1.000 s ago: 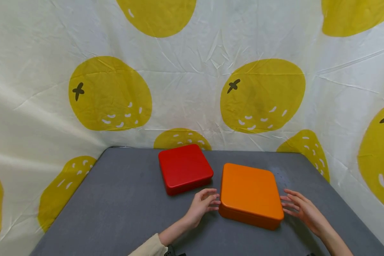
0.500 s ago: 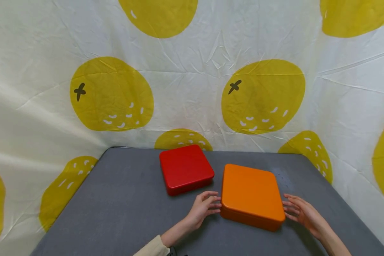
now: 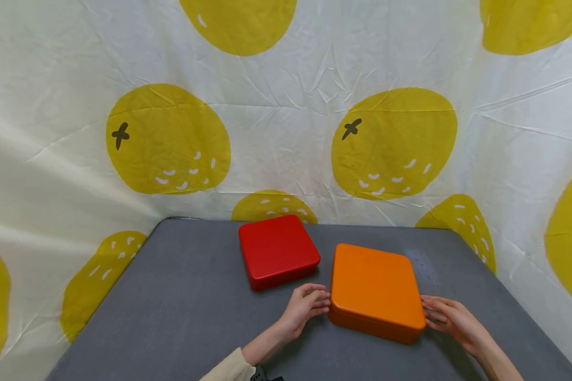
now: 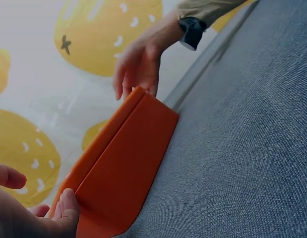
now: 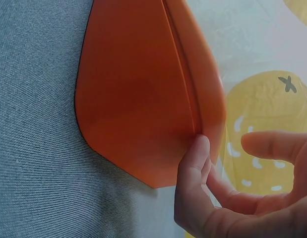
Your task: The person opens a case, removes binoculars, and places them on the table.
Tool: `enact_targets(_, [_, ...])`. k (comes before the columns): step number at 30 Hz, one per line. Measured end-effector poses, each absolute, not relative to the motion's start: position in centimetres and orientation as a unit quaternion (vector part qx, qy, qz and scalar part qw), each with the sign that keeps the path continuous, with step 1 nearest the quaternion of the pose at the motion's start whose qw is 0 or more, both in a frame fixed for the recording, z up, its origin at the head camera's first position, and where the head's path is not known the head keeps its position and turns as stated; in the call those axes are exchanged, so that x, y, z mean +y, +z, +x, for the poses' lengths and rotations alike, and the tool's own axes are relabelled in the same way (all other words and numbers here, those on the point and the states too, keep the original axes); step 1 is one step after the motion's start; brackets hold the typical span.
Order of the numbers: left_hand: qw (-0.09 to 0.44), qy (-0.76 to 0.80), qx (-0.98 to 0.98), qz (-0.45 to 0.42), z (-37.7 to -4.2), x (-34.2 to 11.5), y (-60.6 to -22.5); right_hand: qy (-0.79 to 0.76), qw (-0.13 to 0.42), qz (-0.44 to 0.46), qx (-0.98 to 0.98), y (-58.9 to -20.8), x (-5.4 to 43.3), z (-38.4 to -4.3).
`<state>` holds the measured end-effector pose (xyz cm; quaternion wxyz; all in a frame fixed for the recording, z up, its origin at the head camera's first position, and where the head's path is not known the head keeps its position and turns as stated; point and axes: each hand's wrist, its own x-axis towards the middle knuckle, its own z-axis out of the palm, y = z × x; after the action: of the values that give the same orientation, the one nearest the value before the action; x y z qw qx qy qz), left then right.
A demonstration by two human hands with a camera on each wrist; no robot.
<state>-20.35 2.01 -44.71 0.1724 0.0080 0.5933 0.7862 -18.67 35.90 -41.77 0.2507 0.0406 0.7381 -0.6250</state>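
An orange square tin box [image 3: 376, 286] with rounded corners lies on the dark grey table, its lid seated on the base. My left hand [image 3: 301, 312] is at the box's left side, fingertips against the wall near the lid seam in the left wrist view, thumb held off. On the opposite side is my right hand [image 3: 455, 320]; in the right wrist view a fingertip [image 5: 202, 146] meets the seam below the lid rim [image 5: 205, 94], with the thumb apart. Neither hand wraps round the box. A matching red box [image 3: 278, 247] sits behind and left of it.
The grey table [image 3: 181, 307] has its far edge along a white curtain [image 3: 276, 137] printed with yellow fruit. More curtain closes in the left and right sides. A dark wristband [image 4: 192, 32] shows on the right wrist in the left wrist view.
My right hand has moved slightly nearer, its fingers now at the orange box's right side. My left fingers have also come closer to the left side. Both boxes look unmoved on the table.
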Motion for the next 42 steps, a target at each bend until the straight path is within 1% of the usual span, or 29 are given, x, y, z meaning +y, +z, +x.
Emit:
enact_targets(8, [0.177, 0.784, 0.595, 0.004, -20.6, 2.1, -44.4, -0.62, 0.252, 0.054, 0.741, -41.4, 35.8, -18.6])
enact_targets(12, [0.178, 0.782, 0.597, 0.009, -20.7, 2.1, -44.4, -0.63, 0.262, 0.049, 0.73, -41.4, 36.0, -18.6])
enact_targets(19, [0.189, 0.775, 0.603, 0.022, -21.3, 2.2, -44.8, -0.622, 0.265, 0.056, 0.734, -41.5, 36.1, -18.7])
enact_targets(27, [0.197, 0.763, 0.614, 0.039, -21.7, 2.6, -45.6, -0.617, 0.268, 0.041, 0.739, -41.5, 36.0, -18.6])
enact_targets(34, [0.195, 0.754, 0.626, 0.046, -21.7, 2.6, -45.3, -0.612, 0.267, 0.058, 0.742, -41.4, 35.6, -18.9])
enact_targets(42, [0.2, 0.744, 0.635, 0.055, -21.8, 2.5, -45.0, -0.629, 0.28, 0.053, 0.723, -41.4, 35.9, -19.0])
